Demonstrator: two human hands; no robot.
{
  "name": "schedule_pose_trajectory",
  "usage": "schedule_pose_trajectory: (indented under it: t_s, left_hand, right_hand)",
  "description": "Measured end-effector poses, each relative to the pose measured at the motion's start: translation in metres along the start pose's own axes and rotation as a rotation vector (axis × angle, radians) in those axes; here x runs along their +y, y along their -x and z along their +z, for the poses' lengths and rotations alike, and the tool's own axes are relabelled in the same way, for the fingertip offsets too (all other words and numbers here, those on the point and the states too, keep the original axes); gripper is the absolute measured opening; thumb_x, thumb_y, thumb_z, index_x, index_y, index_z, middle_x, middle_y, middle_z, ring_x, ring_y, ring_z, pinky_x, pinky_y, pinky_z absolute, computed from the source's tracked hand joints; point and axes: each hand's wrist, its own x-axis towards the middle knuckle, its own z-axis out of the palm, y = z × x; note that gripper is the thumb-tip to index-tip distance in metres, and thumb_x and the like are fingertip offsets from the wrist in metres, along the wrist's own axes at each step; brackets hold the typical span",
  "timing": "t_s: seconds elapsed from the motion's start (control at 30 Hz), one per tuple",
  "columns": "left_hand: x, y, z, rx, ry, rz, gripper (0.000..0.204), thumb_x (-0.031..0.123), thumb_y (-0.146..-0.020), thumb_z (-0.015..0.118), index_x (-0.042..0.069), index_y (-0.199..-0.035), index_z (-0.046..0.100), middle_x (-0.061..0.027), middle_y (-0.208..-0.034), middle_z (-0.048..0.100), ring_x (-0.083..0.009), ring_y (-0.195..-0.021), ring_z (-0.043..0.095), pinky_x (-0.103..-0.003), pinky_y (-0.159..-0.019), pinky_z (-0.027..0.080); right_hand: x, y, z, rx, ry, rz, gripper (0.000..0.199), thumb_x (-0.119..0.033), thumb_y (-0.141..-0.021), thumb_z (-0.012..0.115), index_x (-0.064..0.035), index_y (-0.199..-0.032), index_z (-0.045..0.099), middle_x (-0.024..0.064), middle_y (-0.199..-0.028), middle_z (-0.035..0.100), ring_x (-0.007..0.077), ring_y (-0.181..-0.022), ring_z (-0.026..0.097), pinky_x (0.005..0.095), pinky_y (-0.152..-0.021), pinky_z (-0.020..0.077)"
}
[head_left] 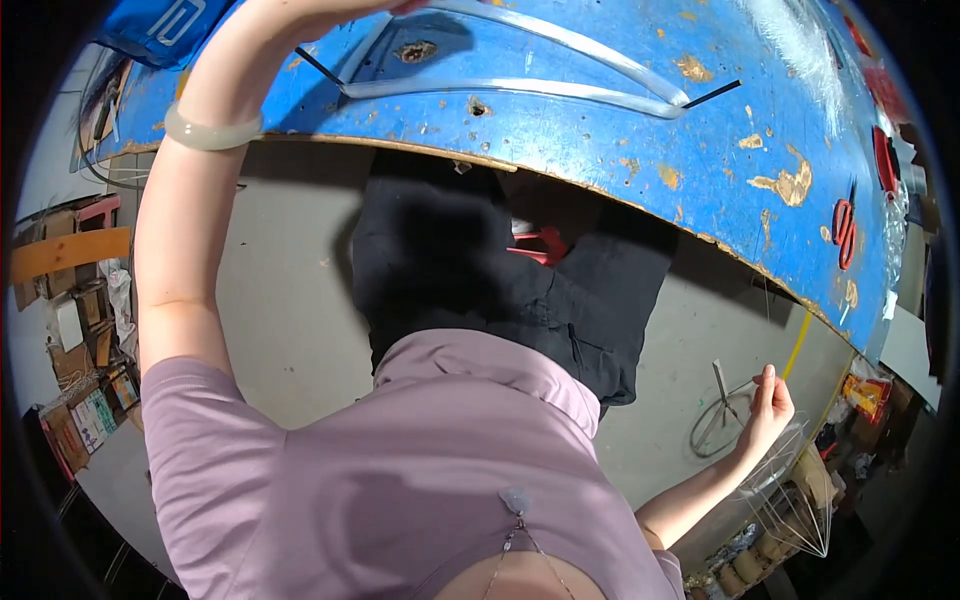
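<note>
At our far left, cardboard boxes stand beside the bench, a few bearing print too small for us to read. A blue bag with a white printed mark sits at the bench's upper left corner. Our left forearm, wearing a pale bangle, reaches over the edge; the left hand is cut off at the top, so we cannot tell what its fingers do. Just beside it, a long flattened loop of translucent strip with black ends lies on the chipped blue bench, inside the worn front edge. Blue surface stretches from the loop toward the right side, and grey floor shows on both sides of our dark trousers. Our right hand is raised off the bench, beyond its edge, fingers bunched together; whether they pinch anything thin we cannot tell. Near it is a wire frame. Translucent fringe lies upper right, and red-handled scissors rest near the right rim.
</note>
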Motion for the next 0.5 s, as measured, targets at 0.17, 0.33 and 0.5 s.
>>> schedule_pose_trajectory:
  t_s: [0.17,0.33,0.5]
  left_hand:
    - [-0.011,0.003,-0.011,0.24,-0.139,0.296,0.02,0.02,-0.081,0.056,0.001,-0.078,0.061,0.0002,-0.069,0.057,-0.0067,-0.062,0.048,-0.021,-0.058,0.04]
    - [-0.045,-0.01,-0.02,0.431,-0.097,0.296,0.019,0.019,-0.08,0.058,0.0,-0.079,0.062,-0.0003,-0.069,0.057,-0.0065,-0.062,0.048,-0.021,-0.056,0.04]
    - [-0.059,-0.014,-0.014,0.396,-0.112,-0.06,0.018,0.017,-0.078,0.06,-0.001,-0.076,0.062,-0.0027,-0.067,0.057,-0.0082,-0.062,0.05,-0.022,-0.057,0.041]
  right_hand:
    - [-0.029,-0.013,0.024,0.013,0.087,-0.079,0.029,-0.027,-0.083,0.059,-0.0053,-0.064,0.056,-0.0104,-0.052,0.03,0.0002,-0.049,0.021,0.0199,-0.046,0.012]
    - [-0.04,-0.032,0.041,-0.021,0.101,-0.121,0.03,-0.028,-0.083,0.059,-0.005,-0.064,0.056,-0.0102,-0.052,0.03,0.0009,-0.05,0.021,0.0204,-0.047,0.0127]
    - [-0.044,-0.04,0.051,-0.044,0.138,-0.109,0.032,-0.03,-0.083,0.059,-0.0052,-0.063,0.055,-0.0098,-0.052,0.03,0.0015,-0.05,0.022,0.0208,-0.047,0.0136]
